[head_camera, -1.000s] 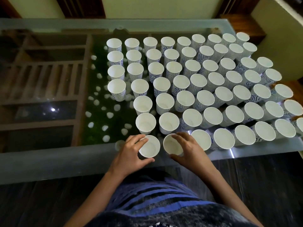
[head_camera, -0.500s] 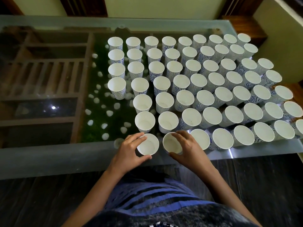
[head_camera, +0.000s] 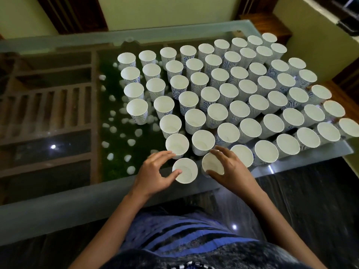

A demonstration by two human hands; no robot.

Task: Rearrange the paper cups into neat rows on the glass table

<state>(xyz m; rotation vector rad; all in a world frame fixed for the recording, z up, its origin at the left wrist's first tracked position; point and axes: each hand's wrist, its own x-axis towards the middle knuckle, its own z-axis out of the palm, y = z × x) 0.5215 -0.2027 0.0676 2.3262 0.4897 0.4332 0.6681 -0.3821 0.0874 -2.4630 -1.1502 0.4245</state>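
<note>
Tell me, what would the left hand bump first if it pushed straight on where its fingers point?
Probably the next-row cup, just beyond the left hand; its held cup would be pushed along. Depth is unclear.

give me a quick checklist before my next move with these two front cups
1. Left hand on left front cup: ok, thumb on the rim, fingers curled round it.
2. Right hand on right front cup: ok, gripped at the rim.
3. Both cups upright: ok.
4. Both in line with the neighbour cup: ok, roughly.
5. Rows of equal length: not ok, the leftmost column stops after four cups.
6. Far right cup clear of the glass table edge: cannot tell, the frame cuts it off.
</note>
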